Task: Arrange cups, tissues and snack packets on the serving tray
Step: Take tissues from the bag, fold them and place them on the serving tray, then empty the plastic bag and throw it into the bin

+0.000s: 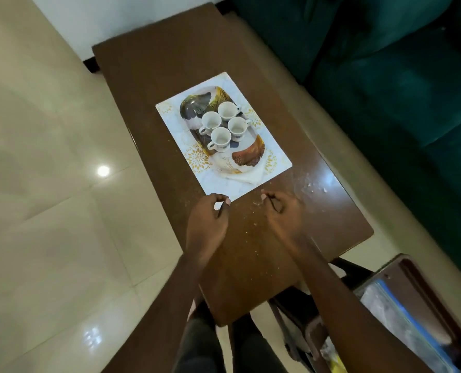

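An oval leaf-patterned serving tray [246, 154] lies on a white placemat [275, 157] in the middle of a brown table [170, 63]. Several white cups [220, 137] stand upright in a cluster on the tray's middle. A white tissue [248, 177] pokes out from under the tray's near end. My left hand [209, 215] hovers at the placemat's near corner, fingers loosely curled, with nothing seen in it. My right hand [280, 208] hangs over the bare table just right of that corner, also loosely curled around nothing. No snack packets are on the tray.
Crumbs [310, 185] are scattered on the table near my right hand. A green sofa [399, 76] runs along the right side. At the bottom right, a brown side table [423, 281] holds a clear plastic packet [401, 316]. Pale tiled floor [49, 184] lies to the left.
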